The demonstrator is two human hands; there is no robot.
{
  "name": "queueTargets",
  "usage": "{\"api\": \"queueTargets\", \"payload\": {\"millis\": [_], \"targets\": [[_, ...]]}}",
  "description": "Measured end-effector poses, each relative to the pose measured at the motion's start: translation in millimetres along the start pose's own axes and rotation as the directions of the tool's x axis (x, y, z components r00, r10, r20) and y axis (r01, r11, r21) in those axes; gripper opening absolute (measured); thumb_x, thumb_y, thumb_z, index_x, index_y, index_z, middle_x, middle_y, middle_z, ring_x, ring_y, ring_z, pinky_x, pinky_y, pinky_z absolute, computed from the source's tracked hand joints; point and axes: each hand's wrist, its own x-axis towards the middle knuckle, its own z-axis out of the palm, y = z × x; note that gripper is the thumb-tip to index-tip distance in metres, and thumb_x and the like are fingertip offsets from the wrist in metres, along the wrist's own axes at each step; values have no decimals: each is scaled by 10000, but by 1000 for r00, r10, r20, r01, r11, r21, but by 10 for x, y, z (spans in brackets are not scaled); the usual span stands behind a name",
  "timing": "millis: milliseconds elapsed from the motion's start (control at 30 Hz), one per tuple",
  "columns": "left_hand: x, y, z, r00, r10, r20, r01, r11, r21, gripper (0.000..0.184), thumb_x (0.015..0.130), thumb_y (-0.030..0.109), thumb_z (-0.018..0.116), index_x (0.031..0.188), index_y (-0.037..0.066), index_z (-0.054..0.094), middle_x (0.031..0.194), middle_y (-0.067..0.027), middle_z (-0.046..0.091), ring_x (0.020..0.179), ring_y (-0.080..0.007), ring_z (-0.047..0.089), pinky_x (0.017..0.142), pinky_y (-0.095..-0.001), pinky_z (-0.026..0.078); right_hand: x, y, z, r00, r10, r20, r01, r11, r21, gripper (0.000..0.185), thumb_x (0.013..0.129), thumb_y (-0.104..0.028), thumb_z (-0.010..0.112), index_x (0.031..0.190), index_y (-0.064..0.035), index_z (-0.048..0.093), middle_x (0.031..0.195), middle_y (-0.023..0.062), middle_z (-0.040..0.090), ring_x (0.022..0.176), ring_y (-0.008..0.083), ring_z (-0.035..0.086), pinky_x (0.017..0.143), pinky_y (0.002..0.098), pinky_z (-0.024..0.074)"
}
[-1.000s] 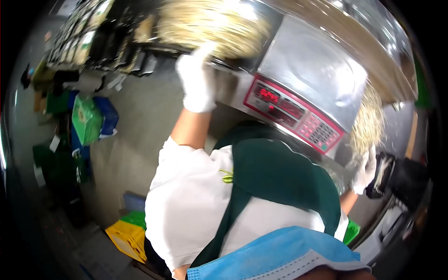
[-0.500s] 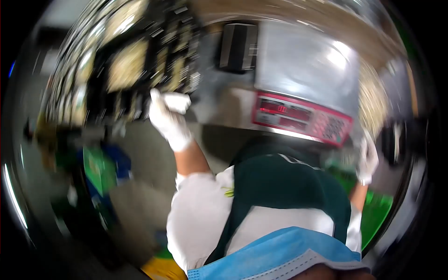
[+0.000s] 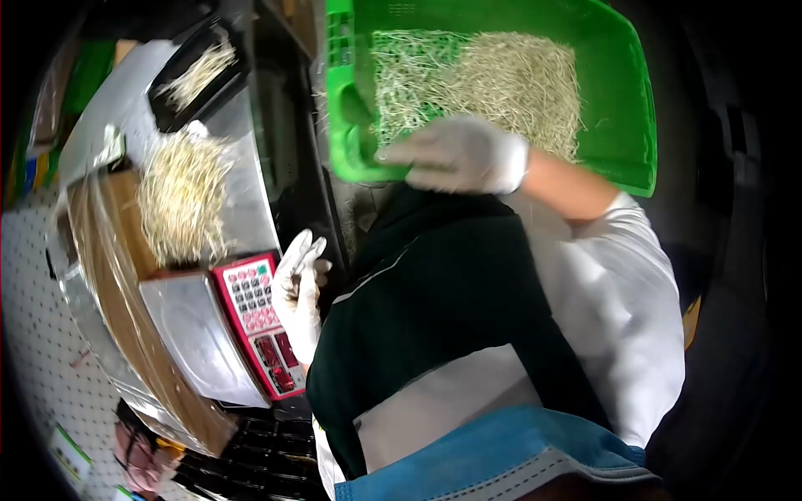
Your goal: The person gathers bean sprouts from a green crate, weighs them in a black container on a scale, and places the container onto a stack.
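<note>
A green plastic crate at the upper right holds a bed of thin, pale bean sprouts. Over its near edge is my right hand, in a white glove, slightly blurred, fingers stretched leftward and nothing visible in them. Whether it touches the crate I cannot tell. My left hand, also gloved, is beside the red keypad of a weighing scale, fingers loosely bent and apart, with no object visible. Beyond the scale a loose heap of sprouts lies on the metal table.
A black tray with some sprouts stands at the table's far end. Plastic-wrapped cardboard runs along the table's outer side. Several black trays are stacked at the lower left. The table's dark edge separates it from the crate.
The view has swung to the right, bringing the green crate into sight. My right hand has moved from beside the sprouts heap to the crate; my left is now near the scale.
</note>
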Motion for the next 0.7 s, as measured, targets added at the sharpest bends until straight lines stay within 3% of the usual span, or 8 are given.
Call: {"api": "queueTargets", "payload": {"millis": [133, 233, 267, 367, 433, 567, 633, 700], "targets": [[707, 184, 737, 982, 176, 70, -182, 979, 91, 230, 890, 33, 536, 1094, -32, 621, 1133, -166, 624, 876, -148, 624, 764, -239, 475, -514, 1167, -1106, 867, 494, 60, -437, 813, -385, 491, 861, -321, 614, 1311, -161, 495, 1191, 130, 596, 1004, 256, 625, 888, 349, 493], [1121, 114, 1247, 970, 243, -28, -236, 960, 151, 245, 891, 39, 553, 1113, -55, 597, 1118, -176, 624, 973, -218, 624, 893, -305, 475, -590, 2225, -1382, 294, 913, 283, -816, 394, -423, 634, 867, -310, 608, 1414, -166, 322, 1272, 90, 551, 1039, 204, 616, 944, 322, 478], [1235, -55, 1287, 933, 359, -18, -339, 896, 286, 244, 898, 67, 561, 1101, -66, 592, 1097, -181, 632, 936, -213, 634, 841, -297, 494, -871, 2890, -1232, 158, 921, 356, -986, 166, 9, 650, 855, -206, 626, 1418, -147, 309, 1290, 112, 530, 1094, 197, 581, 931, 310, 486], [1251, -92, 1334, 931, 350, -107, -240, 804, 544, 234, 901, 109, 581, 1035, -82, 596, 1058, -203, 644, 885, -207, 649, 751, -276, 510, -881, 3139, -781, 333, 937, 108, -821, 345, -455, 884, 793, -595, 564, 1450, -122, 210, 1475, 158, 254, 1339, 272, 307, 1082, 409, 324], [1227, -130, 1379, 910, 379, -170, -280, 863, 421, 217, 906, 109, 575, 971, -98, 589, 1081, -224, 627, 883, -228, 645, 780, -298, 522, -796, 2913, -352, 208, 972, 108, -754, 230, -615, 1006, 734, -743, 472, 1466, -134, 146, 1522, 136, 114, 1382, 335, 177, 1078, 554, 246], [1231, -124, 1411, 910, 370, -184, -252, 850, 463, 224, 905, 107, 575, 975, -106, 590, 1096, -231, 616, 905, -230, 636, 823, -319, 520, -691, 2122, 277, 367, 812, 454, -439, 581, -686, 846, 803, -568, 539, 1444, -106, 239, 1512, 138, 137, 1381, 352, 136, 993, 649, 285], [1236, -86, 1429, 911, 362, -197, -243, 859, 451, 294, 900, 125, 587, 1051, -127, 588, 1039, -218, 637, 897, -207, 632, 821, -305, 511, -890, 2594, 496, 569, 756, 323, -494, 629, -600, 535, 805, -177, 567, 1317, -84, 443, 1314, 154, 445, 1120, 288, 477, 928, 497, 423], [1202, -89, 1325, 949, 291, -123, -175, 808, 562, 303, 927, 134, 526, 1151, -66, 563, 1115, -170, 626, 971, -245, 633, 809, -303, 489, -627, 2906, 173, 560, 740, 373, -643, 672, -366, 407, 786, -166, 593, 1185, -90, 567, 1088, 132, 598, 906, 243, 574, 869, 407, 473]]}}
